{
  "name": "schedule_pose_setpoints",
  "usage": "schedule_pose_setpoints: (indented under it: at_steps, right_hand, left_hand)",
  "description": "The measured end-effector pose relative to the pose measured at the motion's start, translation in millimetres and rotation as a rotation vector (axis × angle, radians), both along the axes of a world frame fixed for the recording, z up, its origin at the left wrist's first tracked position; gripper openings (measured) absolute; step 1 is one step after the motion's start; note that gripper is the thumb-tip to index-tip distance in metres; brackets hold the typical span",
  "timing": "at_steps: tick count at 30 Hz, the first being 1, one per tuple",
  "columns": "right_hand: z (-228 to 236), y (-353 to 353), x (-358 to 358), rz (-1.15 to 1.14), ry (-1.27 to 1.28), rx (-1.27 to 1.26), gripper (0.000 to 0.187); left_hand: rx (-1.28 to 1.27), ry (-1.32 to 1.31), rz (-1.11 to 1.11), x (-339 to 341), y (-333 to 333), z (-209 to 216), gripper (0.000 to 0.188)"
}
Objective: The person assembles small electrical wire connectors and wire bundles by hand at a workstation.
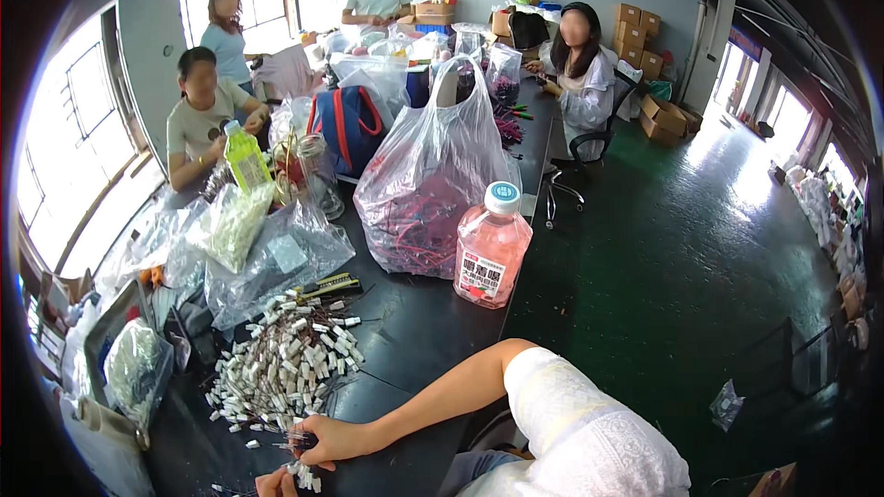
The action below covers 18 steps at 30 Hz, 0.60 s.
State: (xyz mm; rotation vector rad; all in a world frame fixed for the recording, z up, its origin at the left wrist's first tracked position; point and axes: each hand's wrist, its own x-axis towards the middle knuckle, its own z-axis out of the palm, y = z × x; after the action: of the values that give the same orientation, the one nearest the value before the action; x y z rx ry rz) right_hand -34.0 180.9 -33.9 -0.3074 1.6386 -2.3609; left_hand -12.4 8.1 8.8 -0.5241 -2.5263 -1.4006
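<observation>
A heap of small white plug connectors on thin dark wires [285,359] lies on the black table in front of me. At its near edge my right hand [324,440] is closed around a small bunch of dark wires [300,441]. White connectors [306,477] show just below that hand. Only the fingers of my left hand [276,484] come into view at the lower edge, bent together close beside those connectors. What they pinch is too small to make out. A few loose connectors [252,444] lie next to the heap.
A pink drink bottle [494,248] and a plastic bag of red and dark wires [419,212] stand beyond my forearm. Clear bags [276,258], a yellow-black cutter [324,286] and a green bottle [246,156] crowd the left. Several people sit or stand around the far table.
</observation>
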Motion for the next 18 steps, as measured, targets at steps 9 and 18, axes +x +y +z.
schedule_pose_setpoints:
  at_steps: [9,18]
  right_hand:
    - [-2.2,-2.7,-3.0,0.029,0.063,0.04,0.013]
    - [13.9,-1.3,-0.6,0.056,0.0,0.115,0.007]
  left_hand:
    - [0.056,0.079,0.014,1.7,4.4,2.8,0.007]
    - [0.375,-0.167,0.06,-10.0,-9.0,-25.6,0.002]
